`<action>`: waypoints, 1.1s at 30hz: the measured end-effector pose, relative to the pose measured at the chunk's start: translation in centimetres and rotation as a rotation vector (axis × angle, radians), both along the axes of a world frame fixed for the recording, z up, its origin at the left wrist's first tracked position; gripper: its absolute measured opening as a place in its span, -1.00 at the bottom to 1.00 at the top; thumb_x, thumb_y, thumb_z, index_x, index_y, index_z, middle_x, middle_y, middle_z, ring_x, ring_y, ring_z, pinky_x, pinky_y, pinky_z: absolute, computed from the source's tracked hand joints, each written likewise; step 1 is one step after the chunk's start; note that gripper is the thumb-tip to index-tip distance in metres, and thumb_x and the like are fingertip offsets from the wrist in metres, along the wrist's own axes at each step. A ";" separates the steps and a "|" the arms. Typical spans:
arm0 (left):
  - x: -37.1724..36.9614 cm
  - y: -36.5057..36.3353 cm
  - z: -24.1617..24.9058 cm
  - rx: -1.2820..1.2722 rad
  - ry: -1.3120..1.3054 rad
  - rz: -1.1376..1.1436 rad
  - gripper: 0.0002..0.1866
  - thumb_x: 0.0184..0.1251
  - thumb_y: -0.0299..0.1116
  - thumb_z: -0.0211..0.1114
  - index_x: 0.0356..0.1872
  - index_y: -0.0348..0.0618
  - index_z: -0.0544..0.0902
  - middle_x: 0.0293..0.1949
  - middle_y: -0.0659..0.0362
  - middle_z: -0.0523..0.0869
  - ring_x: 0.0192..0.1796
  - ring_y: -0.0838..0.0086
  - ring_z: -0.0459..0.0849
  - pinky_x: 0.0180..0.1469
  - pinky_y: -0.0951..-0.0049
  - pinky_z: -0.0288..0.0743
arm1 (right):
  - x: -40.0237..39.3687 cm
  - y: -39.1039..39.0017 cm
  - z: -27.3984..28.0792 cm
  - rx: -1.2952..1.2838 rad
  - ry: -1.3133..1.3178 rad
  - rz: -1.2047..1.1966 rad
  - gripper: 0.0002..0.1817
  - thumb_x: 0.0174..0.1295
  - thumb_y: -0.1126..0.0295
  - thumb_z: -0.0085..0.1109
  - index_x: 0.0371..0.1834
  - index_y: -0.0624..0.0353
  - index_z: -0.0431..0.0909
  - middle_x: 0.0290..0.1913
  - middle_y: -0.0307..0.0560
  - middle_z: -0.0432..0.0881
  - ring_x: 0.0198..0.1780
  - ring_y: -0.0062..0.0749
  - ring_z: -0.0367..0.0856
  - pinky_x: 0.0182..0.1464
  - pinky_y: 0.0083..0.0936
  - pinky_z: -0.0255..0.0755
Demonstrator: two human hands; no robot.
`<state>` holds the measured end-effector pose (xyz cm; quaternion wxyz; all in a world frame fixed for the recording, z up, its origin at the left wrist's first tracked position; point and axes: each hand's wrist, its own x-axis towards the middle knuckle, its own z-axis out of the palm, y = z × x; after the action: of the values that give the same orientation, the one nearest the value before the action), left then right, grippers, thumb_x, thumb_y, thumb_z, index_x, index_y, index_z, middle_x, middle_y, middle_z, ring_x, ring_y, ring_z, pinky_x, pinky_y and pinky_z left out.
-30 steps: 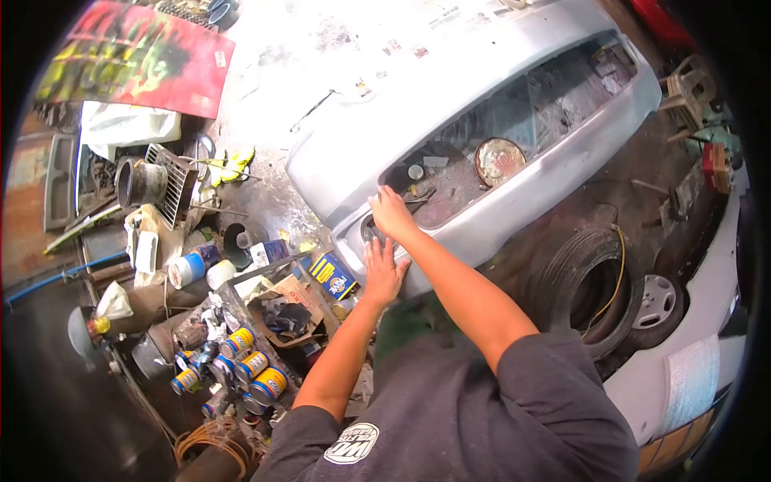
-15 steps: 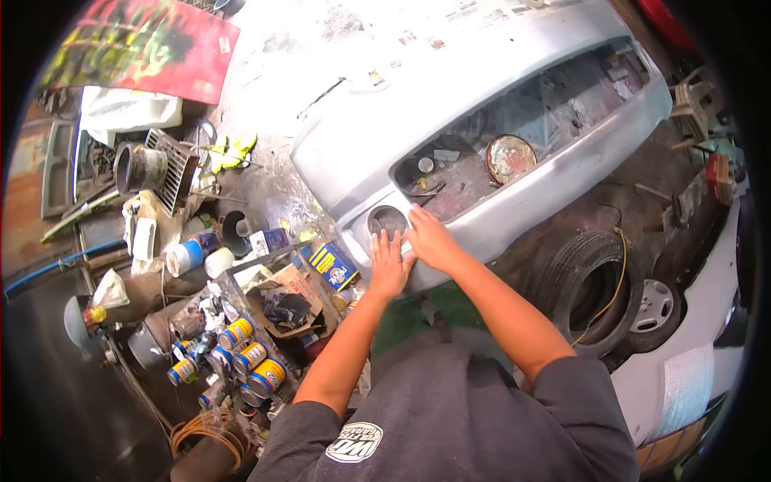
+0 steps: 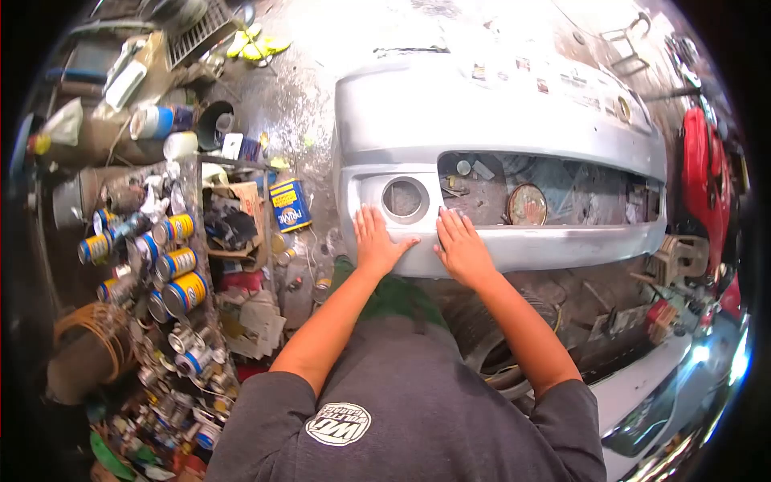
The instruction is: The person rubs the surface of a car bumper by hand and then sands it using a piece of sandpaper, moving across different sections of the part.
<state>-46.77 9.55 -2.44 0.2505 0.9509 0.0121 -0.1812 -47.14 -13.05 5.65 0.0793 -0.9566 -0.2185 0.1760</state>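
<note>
A grey-white car bumper (image 3: 546,245) lies in front of me, with a long rectangular opening and a round fog-lamp hole (image 3: 405,199) near its left end. My left hand (image 3: 381,244) rests flat on the bumper just below and left of that hole, thumb stretched out to the right. On the strip between the round hole and the long opening, my right hand (image 3: 463,246) lies with its fingers extended, fingertips by the opening's left edge. Both palms face down on the surface, and neither hand grips anything. Through the long opening a round rusty lid (image 3: 528,205) shows on the floor.
Cans with yellow and blue labels (image 3: 183,291) crowd a cluttered rack at left, near a blue-yellow Prime tin (image 3: 290,205). A tyre (image 3: 490,345) lies below the bumper at right. A red car part (image 3: 703,165) and a stool (image 3: 683,259) stand at far right.
My hands have moved apart; before, they were close together beside the round hole. The view has turned, so the bumper now lies more level across it.
</note>
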 end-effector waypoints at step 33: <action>0.2 1.6 0.5 -0.233 0.088 0.071 0.39 0.09 0.37 0.51 0.65 -0.47 -0.03 0.70 -0.29 -0.13 0.75 -0.06 -0.25 0.74 -0.02 -0.37 | 12.5 8.8 -3.7 -0.127 -0.002 0.477 -0.35 0.45 0.11 0.06 0.48 0.33 0.44 0.60 0.10 0.36 0.62 -0.11 0.26 0.63 -0.15 0.13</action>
<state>-46.52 11.12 -1.95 0.3648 0.9055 0.0358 -0.2140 -34.66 -4.28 1.91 -0.0251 -0.8812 -0.4266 0.2024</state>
